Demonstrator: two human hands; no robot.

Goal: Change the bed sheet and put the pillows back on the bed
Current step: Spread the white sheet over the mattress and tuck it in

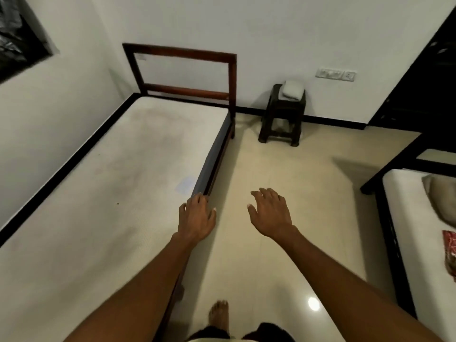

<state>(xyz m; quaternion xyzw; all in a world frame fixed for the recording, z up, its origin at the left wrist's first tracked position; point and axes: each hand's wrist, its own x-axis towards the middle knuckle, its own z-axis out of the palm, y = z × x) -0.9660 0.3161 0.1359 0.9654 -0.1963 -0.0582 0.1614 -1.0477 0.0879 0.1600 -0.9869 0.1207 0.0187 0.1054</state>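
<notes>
1. As recorded from the head view, the only one supplied, the mattress (111, 169) lay bare with no sheet on it. Its top was pale, quilted and faintly stained; its side band was dark blue-grey.
2. The headboard (182, 70) was an open rectangular frame of reddish-brown wood, set against a white wall.
3. The left hand (197, 215) was at the near long edge of the mattress with its fingers loosely spread. Its grip held nothing, and contact with the mattress could not be confirmed.
4. The right hand (270, 215) was over the glossy tiled floor (296, 174) beside the bed, fingers spread, grip likewise empty.
5. A folded pale cloth (291, 90) sat on a dark stool (281, 114) by the wall, well apart from both hands. It was judged to be the fresh sheet.
6. A pillow (441, 201) lay on a second bed (404, 218) at the right edge, with a red patterned cloth (450, 253) near it.
7. Handling, as judged: the sheet would be light, limp and apt to unfold, so it is best lifted as a whole bundle, then spread by its corners. The pillow would be light and compressible, best taken by its sides.
</notes>
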